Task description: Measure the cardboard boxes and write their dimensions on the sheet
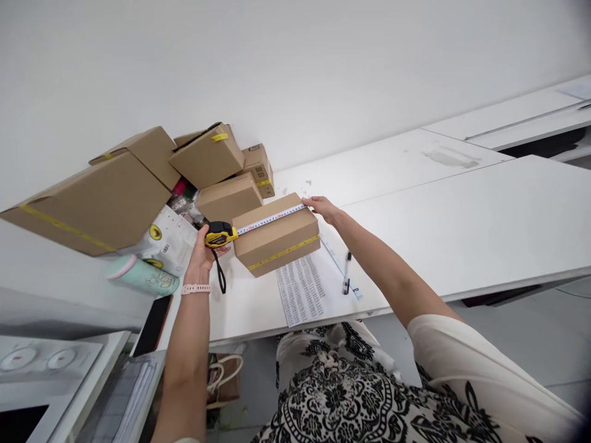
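Note:
A yellow and black tape measure point(220, 234) is gripped in my left hand point(202, 253), its black wrist strap hanging down. Its white blade point(272, 218) runs across the top of a brown cardboard box point(277, 251) with a yellow strip of tape on its front side. At the far right end of the blade, my right hand point(322, 207) pinches the tip against the box's edge. The box rests on the white table, partly over a printed sheet point(301, 292) with columns of small text. A pen point(346, 274) lies to the right of the box.
Several cardboard boxes point(92, 200) are stacked at the left and back left, against the wall. Near them are a mint-green bottle point(145, 275), a white package with avocado pictures point(168, 237) and a dark phone point(154, 325). The white table point(443, 212) extends right.

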Tool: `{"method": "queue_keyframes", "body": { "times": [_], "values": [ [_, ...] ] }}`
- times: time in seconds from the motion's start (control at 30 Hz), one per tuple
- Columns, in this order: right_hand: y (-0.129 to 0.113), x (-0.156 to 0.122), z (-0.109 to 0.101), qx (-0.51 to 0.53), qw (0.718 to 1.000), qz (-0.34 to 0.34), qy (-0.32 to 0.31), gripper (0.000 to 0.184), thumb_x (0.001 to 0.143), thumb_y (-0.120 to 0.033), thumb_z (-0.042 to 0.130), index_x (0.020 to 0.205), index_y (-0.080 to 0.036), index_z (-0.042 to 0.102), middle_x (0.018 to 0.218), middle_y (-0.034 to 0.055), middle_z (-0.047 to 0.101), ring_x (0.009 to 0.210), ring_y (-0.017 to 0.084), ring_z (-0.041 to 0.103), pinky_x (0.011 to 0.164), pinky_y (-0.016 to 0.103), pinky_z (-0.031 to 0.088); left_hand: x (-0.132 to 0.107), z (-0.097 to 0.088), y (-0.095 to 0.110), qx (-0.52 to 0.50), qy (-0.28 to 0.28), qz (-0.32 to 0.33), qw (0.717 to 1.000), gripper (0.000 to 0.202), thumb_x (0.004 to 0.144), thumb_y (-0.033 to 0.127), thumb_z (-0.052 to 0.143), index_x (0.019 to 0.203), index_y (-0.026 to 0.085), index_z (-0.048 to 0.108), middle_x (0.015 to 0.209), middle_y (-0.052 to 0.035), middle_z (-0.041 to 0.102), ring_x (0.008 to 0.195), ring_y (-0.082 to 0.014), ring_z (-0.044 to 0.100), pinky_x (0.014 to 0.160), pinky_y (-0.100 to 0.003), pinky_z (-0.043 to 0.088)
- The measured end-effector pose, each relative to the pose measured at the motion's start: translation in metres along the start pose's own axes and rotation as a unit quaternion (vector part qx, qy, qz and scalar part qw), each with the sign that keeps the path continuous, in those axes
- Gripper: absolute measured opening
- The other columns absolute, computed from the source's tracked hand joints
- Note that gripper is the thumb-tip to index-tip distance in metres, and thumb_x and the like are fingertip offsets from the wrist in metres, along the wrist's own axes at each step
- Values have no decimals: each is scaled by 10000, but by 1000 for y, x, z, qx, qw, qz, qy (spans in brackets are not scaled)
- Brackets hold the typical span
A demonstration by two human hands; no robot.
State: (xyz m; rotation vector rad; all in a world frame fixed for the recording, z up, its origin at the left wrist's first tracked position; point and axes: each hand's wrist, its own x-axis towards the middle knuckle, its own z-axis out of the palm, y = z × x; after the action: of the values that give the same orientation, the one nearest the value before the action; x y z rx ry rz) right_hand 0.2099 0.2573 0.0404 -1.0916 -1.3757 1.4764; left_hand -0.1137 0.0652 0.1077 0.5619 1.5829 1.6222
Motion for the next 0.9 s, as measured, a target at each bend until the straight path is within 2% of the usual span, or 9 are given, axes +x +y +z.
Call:
{"method": "queue_keyframes", "body": {
  "times": [0.13,0.27,0.4,0.6,0.73,0.9],
  "values": [
    [4,3,3,35,999,-3,2,399,705,-444,838,640,-204,526,730,-19,616,798,152,539,812,302,412,2,-3,-2,5,-4,2,1000,320,846,477,622,887,163,668,630,-32,694,426,-177,608,594,-389,624],
    [4,4,8,64,998,-3,26,275,670,-316,851,738,-199,612,794,-17,643,789,141,557,756,290,425,2,-5,-3,16,-11,0,1000,332,833,481,636,908,160,664,639,-22,693,443,-168,611,606,-384,624],
    [0,3,11,64,997,5,34,241,660,-228,831,786,-194,628,828,-8,655,793,141,573,725,291,439,4,-6,-1,31,-14,-4,999,337,848,493,629,874,158,660,642,-23,683,448,-168,616,630,-392,623],
    [-4,-4,11,17,999,-14,28,219,714,-231,800,825,-189,617,800,1,648,790,153,594,782,318,487,7,-12,4,51,-16,-13,998,372,848,494,642,874,125,683,652,-54,690,423,-166,592,577,-386,611],
    [-7,-6,15,8,999,-9,40,196,725,-186,774,831,-188,609,784,8,648,789,165,617,807,336,503,6,-23,6,54,-3,-18,998,374,857,493,629,861,122,674,627,-48,680,420,-160,585,557,-364,605],
    [-7,-7,16,11,999,-2,40,211,723,-204,783,835,-191,604,815,22,665,816,178,630,833,359,513,5,-36,5,58,16,-31,998,376,880,497,586,832,132,656,587,-37,659,401,-155,557,554,-377,607]
  ]
}}
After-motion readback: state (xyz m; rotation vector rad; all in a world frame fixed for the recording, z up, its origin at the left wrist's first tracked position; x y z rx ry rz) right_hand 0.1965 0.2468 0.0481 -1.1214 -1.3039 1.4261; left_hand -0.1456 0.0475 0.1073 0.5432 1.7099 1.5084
